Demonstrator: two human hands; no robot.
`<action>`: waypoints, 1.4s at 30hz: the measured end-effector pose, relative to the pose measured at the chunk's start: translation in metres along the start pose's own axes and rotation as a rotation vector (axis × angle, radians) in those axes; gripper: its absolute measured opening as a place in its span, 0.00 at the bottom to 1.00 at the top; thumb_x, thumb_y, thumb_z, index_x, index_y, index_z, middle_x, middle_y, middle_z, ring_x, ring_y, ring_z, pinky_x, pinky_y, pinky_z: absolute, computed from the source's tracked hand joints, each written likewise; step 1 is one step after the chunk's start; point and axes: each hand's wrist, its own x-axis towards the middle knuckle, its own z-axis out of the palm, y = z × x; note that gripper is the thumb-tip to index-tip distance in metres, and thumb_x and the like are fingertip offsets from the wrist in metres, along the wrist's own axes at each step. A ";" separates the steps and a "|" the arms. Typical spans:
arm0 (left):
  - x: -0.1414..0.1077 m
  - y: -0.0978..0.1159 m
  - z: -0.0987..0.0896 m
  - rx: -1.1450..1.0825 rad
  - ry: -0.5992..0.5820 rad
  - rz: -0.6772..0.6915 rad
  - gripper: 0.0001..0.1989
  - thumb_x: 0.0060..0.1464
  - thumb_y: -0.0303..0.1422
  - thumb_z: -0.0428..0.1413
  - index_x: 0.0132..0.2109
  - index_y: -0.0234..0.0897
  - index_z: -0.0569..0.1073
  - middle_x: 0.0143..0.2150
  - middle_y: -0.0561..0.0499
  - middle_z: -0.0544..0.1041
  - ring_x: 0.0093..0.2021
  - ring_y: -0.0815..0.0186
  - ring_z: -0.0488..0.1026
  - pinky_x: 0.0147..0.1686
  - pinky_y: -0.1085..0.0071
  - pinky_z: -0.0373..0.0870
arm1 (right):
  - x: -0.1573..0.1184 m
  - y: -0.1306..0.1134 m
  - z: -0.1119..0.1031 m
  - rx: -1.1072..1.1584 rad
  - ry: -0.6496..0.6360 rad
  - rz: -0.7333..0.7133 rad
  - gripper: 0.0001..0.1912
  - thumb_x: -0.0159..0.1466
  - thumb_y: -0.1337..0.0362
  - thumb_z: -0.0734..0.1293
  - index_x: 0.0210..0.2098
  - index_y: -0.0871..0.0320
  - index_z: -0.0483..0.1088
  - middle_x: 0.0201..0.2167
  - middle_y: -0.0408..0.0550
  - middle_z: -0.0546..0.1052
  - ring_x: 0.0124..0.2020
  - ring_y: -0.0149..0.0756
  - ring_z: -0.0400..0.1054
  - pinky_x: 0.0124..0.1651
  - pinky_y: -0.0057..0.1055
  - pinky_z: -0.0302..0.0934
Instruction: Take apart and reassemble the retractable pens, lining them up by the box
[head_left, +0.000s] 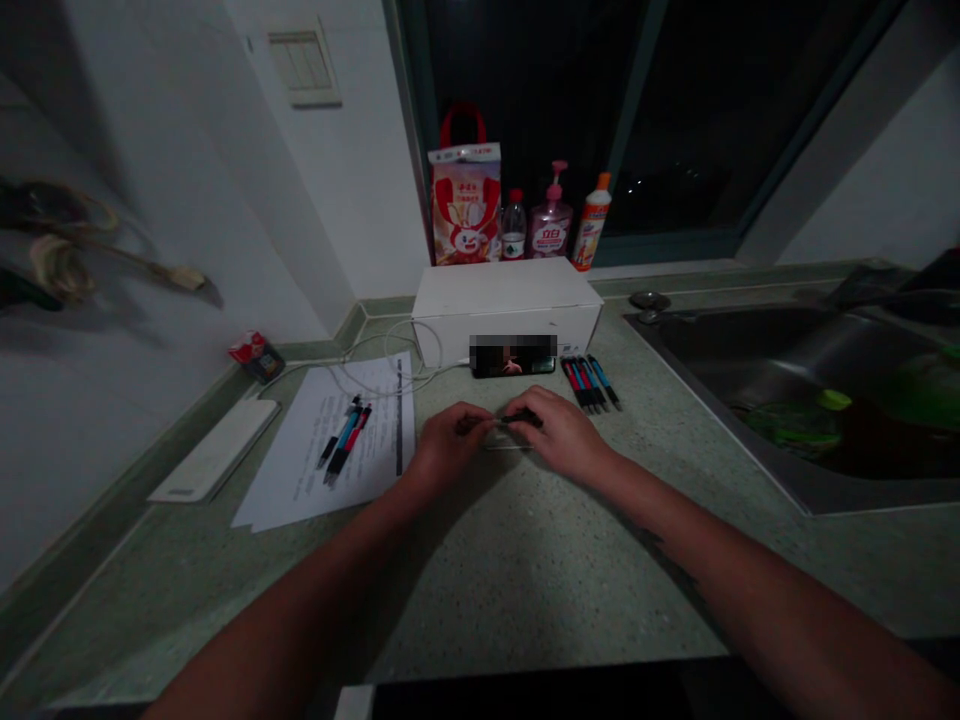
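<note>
My left hand (452,438) and my right hand (557,428) meet over the middle of the counter, fingers pinched. A dark, slender pen part (466,426) shows in the left fingers. Between the right thumb and fingers is another dark pen part (523,418), its narrow end pointing at the left fingertips. Whether the two parts touch is too small and dim to tell. Just below the fingertips a thin, pale stick-like piece (510,447) lies on the counter. Several pens (589,384) in blue, red and black lie in a row beyond my right hand.
More pens (345,440) rest on printed sheets (285,480) at left, near a white power bank-like slab (214,455) with a cable. A phone (514,362) leans against a white box (510,290). Bottles and a bag stand behind. The sink (720,420) is at right.
</note>
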 end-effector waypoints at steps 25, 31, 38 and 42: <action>0.003 -0.016 -0.013 0.377 -0.013 0.131 0.09 0.50 0.25 0.58 0.37 0.41 0.79 0.37 0.44 0.78 0.41 0.53 0.74 0.47 0.57 0.69 | -0.008 -0.011 -0.004 -0.174 -0.405 -0.086 0.09 0.60 0.58 0.76 0.37 0.54 0.76 0.34 0.45 0.77 0.36 0.39 0.70 0.36 0.32 0.57; 0.004 -0.016 -0.013 0.475 -0.011 0.126 0.07 0.53 0.26 0.57 0.32 0.41 0.78 0.36 0.45 0.78 0.41 0.53 0.75 0.45 0.59 0.70 | -0.008 -0.009 0.001 -0.192 -0.411 -0.082 0.05 0.62 0.61 0.74 0.36 0.54 0.76 0.35 0.44 0.78 0.37 0.39 0.71 0.35 0.32 0.57; 0.002 -0.011 -0.005 0.092 -0.076 0.066 0.06 0.58 0.33 0.57 0.39 0.40 0.78 0.37 0.47 0.83 0.38 0.58 0.79 0.41 0.62 0.73 | -0.006 -0.007 0.000 -0.216 -0.170 0.054 0.07 0.66 0.60 0.71 0.42 0.55 0.74 0.35 0.46 0.79 0.35 0.37 0.71 0.36 0.31 0.56; 0.001 -0.007 -0.004 -0.002 -0.092 0.056 0.05 0.56 0.33 0.58 0.39 0.38 0.78 0.37 0.47 0.83 0.38 0.60 0.80 0.41 0.64 0.75 | -0.006 -0.006 0.000 -0.204 -0.121 0.050 0.07 0.66 0.60 0.71 0.42 0.55 0.73 0.36 0.46 0.78 0.35 0.37 0.71 0.36 0.31 0.56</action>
